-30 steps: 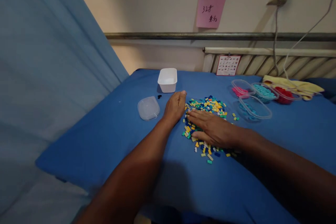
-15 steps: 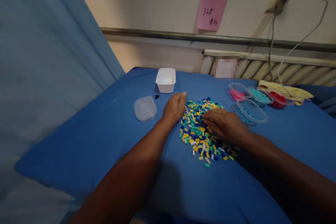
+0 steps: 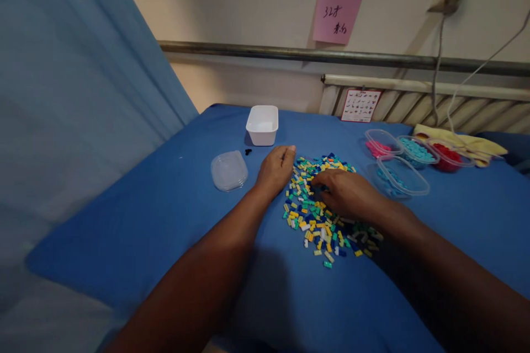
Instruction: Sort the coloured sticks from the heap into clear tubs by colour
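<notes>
A loose pile of small building bricks (image 3: pixel 318 224) in yellow, teal, white and dark blue is spread on the blue cloth. Along its left edge rests my left hand (image 3: pixel 276 168), fingers curled in and thumb on top. Whatever its palm may hold is hidden. Over the middle of the heap, my right hand (image 3: pixel 345 192) reaches down among the bricks. Its index finger and thumb are apart, and no brick shows between them.
A white tub (image 3: pixel 263 127) stands behind my left hand, with a clear lid (image 3: pixel 229 171) and small black pieces (image 3: pixel 248 151) nearby. At right are clear containers of pink (image 3: pixel 377 149), turquoise (image 3: pixel 416 150), red (image 3: pixel 446 158) and blue bricks (image 3: pixel 391 178), beside a yellow cloth (image 3: pixel 464 140).
My right hand has shifted slightly left over the pile, and its index finger and thumb have spread. The left hand stays in place. The view has turned a little.
</notes>
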### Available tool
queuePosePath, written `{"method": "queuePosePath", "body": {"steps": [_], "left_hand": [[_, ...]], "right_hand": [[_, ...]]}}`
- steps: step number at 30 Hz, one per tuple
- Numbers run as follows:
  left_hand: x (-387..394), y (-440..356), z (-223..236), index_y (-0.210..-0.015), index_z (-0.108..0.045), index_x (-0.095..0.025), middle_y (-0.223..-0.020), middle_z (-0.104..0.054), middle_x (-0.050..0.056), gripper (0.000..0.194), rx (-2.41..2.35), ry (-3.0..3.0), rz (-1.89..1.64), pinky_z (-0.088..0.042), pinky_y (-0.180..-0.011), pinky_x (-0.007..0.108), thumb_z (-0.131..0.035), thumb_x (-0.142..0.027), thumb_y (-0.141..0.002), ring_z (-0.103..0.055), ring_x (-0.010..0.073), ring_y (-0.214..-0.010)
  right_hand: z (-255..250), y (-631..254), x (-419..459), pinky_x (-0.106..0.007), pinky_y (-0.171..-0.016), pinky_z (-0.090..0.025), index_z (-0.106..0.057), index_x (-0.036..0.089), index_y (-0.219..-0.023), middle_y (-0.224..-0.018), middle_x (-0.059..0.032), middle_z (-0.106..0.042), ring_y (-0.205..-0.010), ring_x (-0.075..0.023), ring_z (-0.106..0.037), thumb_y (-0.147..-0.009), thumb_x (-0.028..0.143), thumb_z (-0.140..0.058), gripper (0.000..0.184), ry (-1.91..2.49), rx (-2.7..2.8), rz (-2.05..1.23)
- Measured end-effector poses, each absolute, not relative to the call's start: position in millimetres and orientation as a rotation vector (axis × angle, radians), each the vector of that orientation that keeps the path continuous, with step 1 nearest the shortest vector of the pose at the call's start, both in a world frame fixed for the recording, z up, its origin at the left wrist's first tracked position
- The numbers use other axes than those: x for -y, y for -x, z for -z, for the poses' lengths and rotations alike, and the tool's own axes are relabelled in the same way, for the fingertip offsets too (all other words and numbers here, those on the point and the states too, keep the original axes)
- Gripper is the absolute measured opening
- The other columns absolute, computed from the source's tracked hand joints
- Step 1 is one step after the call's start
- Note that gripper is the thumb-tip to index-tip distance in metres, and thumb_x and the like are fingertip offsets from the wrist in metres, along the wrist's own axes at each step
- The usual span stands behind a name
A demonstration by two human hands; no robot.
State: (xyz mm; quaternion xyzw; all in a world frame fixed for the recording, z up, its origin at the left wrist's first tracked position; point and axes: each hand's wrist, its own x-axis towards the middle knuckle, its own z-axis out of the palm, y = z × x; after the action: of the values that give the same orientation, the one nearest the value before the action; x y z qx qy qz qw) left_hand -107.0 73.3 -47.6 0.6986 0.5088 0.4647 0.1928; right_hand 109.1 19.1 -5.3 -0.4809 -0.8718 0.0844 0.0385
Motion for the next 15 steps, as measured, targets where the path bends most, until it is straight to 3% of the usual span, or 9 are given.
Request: {"method": "queuePosePath", "body": {"steps": [7, 12, 15], "left_hand": [[-72, 106, 47, -0.082, -0.062, -0.020, -0.084, -0.065, 0.003, 0.040, -1.446, -1.957, -1.277, -0.045, -0.081, 0.033, -0.048, -0.044, -0.111, -0.061, 0.0208, -0.087], [-71, 106, 48, -0.083, -0.063, -0.020, -0.086, -0.066, 0.003, 0.041, -1.423, -1.940, -1.296, -0.046, -0.082, 0.032, -0.048, -0.045, -0.111, -0.062, 0.0208, -0.088], [-71, 106, 47, -0.083, -0.062, -0.020, -0.087, -0.067, 0.003, 0.041, -1.432, -1.936, -1.275, -0.047, -0.081, 0.032, -0.047, -0.046, -0.111, -0.063, 0.0214, -0.090]], "right_hand": [[4, -103, -17, -0.034, -0.085, -0.052, -0.077, 0.026, -0.120, -0.121, -0.0090, -0.079, -0.110, -0.0292, -0.074, -0.096, 0.025, -0.065, 0.028, 1.523, 2.730, -0.217], [3, -103, -15, -0.036, -0.089, -0.053, -0.072, 0.021, -0.134, -0.127, -0.0129, -0.077, -0.112, -0.0302, -0.073, -0.092, 0.023, -0.065, 0.042, 1.467, 2.676, -0.187], [-12, -129, -20, -0.037, -0.087, -0.055, -0.075, 0.020, -0.129, -0.123, -0.0136, -0.077, -0.105, -0.0296, -0.074, -0.093, 0.026, -0.064, 0.038, 1.427, 2.605, -0.143]]}}
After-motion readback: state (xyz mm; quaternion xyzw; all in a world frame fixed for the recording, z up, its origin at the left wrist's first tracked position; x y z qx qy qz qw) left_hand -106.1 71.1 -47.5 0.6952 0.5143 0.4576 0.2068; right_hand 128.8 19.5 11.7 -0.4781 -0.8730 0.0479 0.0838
